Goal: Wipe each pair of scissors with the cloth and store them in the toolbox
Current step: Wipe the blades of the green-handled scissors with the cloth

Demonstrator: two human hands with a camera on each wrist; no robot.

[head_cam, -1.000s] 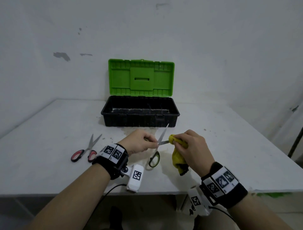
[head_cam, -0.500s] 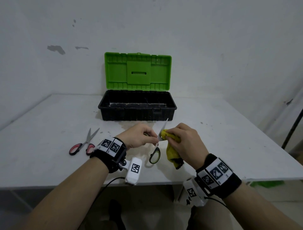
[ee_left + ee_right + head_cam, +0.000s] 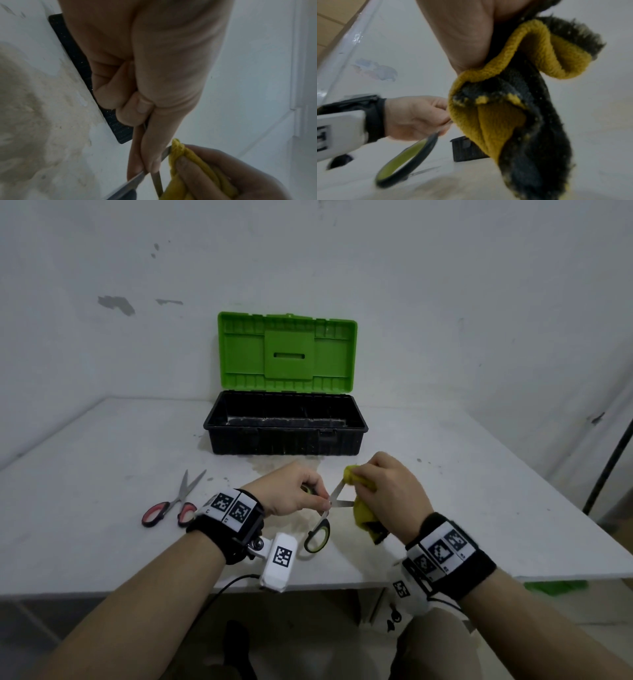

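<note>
Cloth (image 3: pixel 503 121) underside black from right wrist, yellow (image 3: pixel 363 508) from head

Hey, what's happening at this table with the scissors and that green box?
A person is cleaning scissors. Their left hand pinches the green-handled scissors near the pivot, blades spread open, while the right hand rubs a yellow cloth over one blade. A red-handled pair lies on the table, to their left. The toolbox stands open behind, with no scissors visible inside.
</note>
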